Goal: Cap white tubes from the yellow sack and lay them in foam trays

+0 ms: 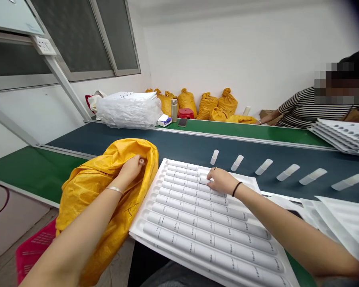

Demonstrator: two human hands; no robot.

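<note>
My left hand (131, 169) reaches into the mouth of a yellow woven sack (104, 179). Its fingers are closed around a small pale piece with a round end (141, 161), mostly hidden by the hand. A white moulded tray (251, 183) lies in front of me, tilted, with rows of printed white tubes (197, 229) in its grooves. Over the upper rows, my right hand (223, 181) has its fingers curled down, closed on a white tube (205, 181) at the right end of a row. That tube is partly covered by the fingers.
Several white tubes (263, 166) stand in a line on the dark belt (194, 145). Empty trays (344, 219) overlap at right. Beyond are a plastic-wrapped stack (128, 111), a bottle (174, 110), a phone (182, 122) and yellow sacks (187, 101). A person in stripes sits at far right.
</note>
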